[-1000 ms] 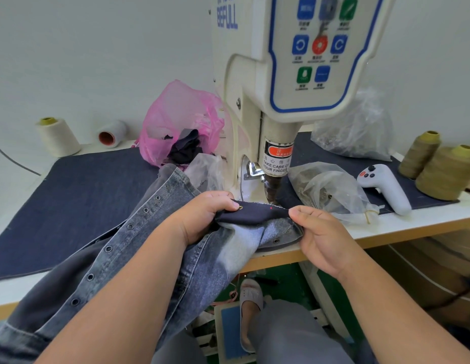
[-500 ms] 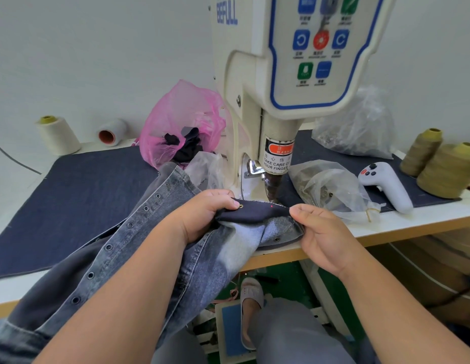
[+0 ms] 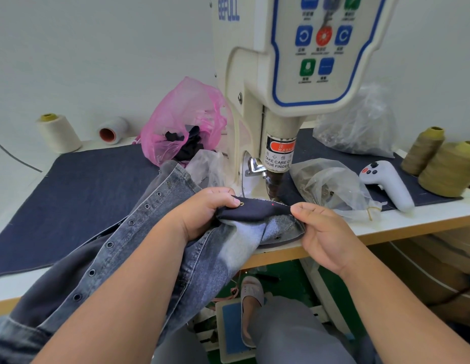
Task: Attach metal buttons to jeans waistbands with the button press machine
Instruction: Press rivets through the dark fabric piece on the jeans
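Left hand: the left hand point(image 3: 202, 215) comes in from 7 o'clock, forearm over the denim, fingers curled over the left end of the waistband point(image 3: 257, 210), pinching it.
Right hand: the right hand point(image 3: 324, 233) enters from 5 o'clock, thumb on top, gripping the waistband's right end.
Waistband: dark inner side up, stretched between both hands at the table edge point(image 3: 386, 231), long axis running 9 to 3 o'clock; a red light dot point(image 3: 273, 204) sits on it.
Jeans: the washed grey jeans point(image 3: 118, 253) trail toward 7 o'clock, showing a row of eyelets.
Press: the button press machine point(image 3: 289, 82) stands at 12 o'clock, its plunger point(image 3: 274, 183) just above the band's far edge.
Beside: a clear bag point(image 3: 331, 185) and white handheld controller point(image 3: 386, 183) at 2 o'clock.
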`<state>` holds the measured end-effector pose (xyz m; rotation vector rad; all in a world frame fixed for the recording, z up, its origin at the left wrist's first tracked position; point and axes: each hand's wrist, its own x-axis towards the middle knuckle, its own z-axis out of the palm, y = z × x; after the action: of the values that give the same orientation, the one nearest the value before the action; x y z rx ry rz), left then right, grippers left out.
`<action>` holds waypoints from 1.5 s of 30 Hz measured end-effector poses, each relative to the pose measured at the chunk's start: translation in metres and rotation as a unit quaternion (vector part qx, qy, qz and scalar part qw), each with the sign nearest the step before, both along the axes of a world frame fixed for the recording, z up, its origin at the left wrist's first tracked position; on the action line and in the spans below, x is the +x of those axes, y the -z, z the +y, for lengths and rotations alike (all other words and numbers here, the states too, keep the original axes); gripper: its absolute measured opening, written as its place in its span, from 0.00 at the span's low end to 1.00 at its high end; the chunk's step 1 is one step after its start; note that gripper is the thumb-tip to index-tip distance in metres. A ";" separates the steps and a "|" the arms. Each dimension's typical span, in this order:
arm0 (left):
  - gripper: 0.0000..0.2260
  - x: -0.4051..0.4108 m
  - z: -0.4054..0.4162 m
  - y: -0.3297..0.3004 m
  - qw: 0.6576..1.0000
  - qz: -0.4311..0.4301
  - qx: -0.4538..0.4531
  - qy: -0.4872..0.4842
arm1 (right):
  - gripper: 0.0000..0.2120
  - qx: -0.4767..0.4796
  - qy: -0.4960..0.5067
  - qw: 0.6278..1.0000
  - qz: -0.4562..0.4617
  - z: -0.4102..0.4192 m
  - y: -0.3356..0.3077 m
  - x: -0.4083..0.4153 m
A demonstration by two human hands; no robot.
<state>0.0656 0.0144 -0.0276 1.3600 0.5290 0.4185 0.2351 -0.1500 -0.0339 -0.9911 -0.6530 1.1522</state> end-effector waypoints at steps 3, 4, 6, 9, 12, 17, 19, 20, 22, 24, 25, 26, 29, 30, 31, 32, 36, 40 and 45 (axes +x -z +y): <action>0.07 0.001 0.000 0.000 1.000 0.002 0.002 -0.002 | 0.10 0.000 -0.003 1.000 -0.004 0.000 0.000 0.000; 0.07 0.001 0.000 -0.001 1.000 0.003 0.005 -0.003 | 0.10 -0.001 -0.003 1.000 -0.005 0.000 0.000 0.001; 0.07 0.001 0.000 -0.001 1.000 0.003 0.005 -0.003 | 0.10 -0.003 -0.001 1.000 -0.006 0.000 0.000 0.001; 0.07 0.001 -0.001 -0.001 1.000 0.005 0.002 -0.002 | 0.11 -0.005 0.000 1.000 -0.004 0.000 0.001 0.001; 0.07 0.001 -0.001 -0.002 1.000 0.005 0.002 0.000 | 0.11 -0.007 0.004 1.000 -0.002 0.000 0.000 0.001; 0.07 0.001 -0.002 -0.003 1.000 -0.002 -0.003 0.005 | 0.08 0.004 0.016 1.000 0.009 0.000 0.000 0.000; 0.07 0.001 -0.002 -0.003 1.000 -0.005 -0.005 0.005 | 0.08 0.003 0.014 1.000 0.006 0.000 0.001 0.000; 0.06 0.001 -0.003 -0.003 1.000 -0.005 -0.006 0.004 | 0.08 0.001 0.014 1.000 0.006 0.001 0.001 0.001; 0.07 0.001 -0.002 -0.003 1.000 -0.002 -0.005 0.003 | 0.08 -0.002 0.014 1.000 0.004 0.001 0.002 0.002; 0.07 0.001 -0.002 -0.002 1.000 0.003 0.001 0.001 | 0.08 -0.005 0.015 1.000 0.004 0.001 0.003 0.002; 0.07 0.001 -0.002 -0.002 1.000 0.004 0.002 0.000 | 0.08 -0.005 0.015 1.000 0.004 0.001 0.003 0.002; 0.07 0.001 -0.002 -0.001 1.000 0.004 0.002 0.000 | 0.08 -0.005 0.015 1.000 0.006 0.001 0.003 0.002; 0.07 0.001 -0.001 -0.002 1.000 -0.001 -0.003 0.003 | 0.08 -0.006 0.016 1.000 0.011 0.001 0.003 0.003; 0.07 0.001 -0.001 -0.002 1.000 -0.002 -0.003 0.003 | 0.08 -0.007 0.015 1.000 0.012 0.002 0.002 0.002; 0.07 0.000 -0.001 -0.002 1.000 -0.001 -0.003 0.003 | 0.09 -0.007 0.014 1.000 0.011 0.002 0.002 0.002; 0.06 0.000 -0.002 -0.002 1.000 -0.001 -0.003 0.003 | 0.09 -0.008 0.014 1.000 0.009 0.002 0.002 0.002; 0.06 0.001 -0.001 -0.002 1.000 0.002 -0.002 -0.001 | 0.12 -0.018 0.018 1.000 -0.004 0.001 0.002 0.002; 0.06 0.001 -0.001 -0.003 1.000 -0.003 -0.011 -0.001 | 0.11 -0.016 0.024 1.000 0.000 0.001 0.000 0.000; 0.06 0.000 -0.001 -0.003 1.000 -0.004 -0.013 0.003 | 0.11 -0.020 0.026 0.999 -0.005 0.001 0.000 0.000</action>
<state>0.0652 0.0130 -0.0247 1.3343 0.5216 0.4102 0.2351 -0.1495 -0.0339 -1.0426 -0.6097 1.1194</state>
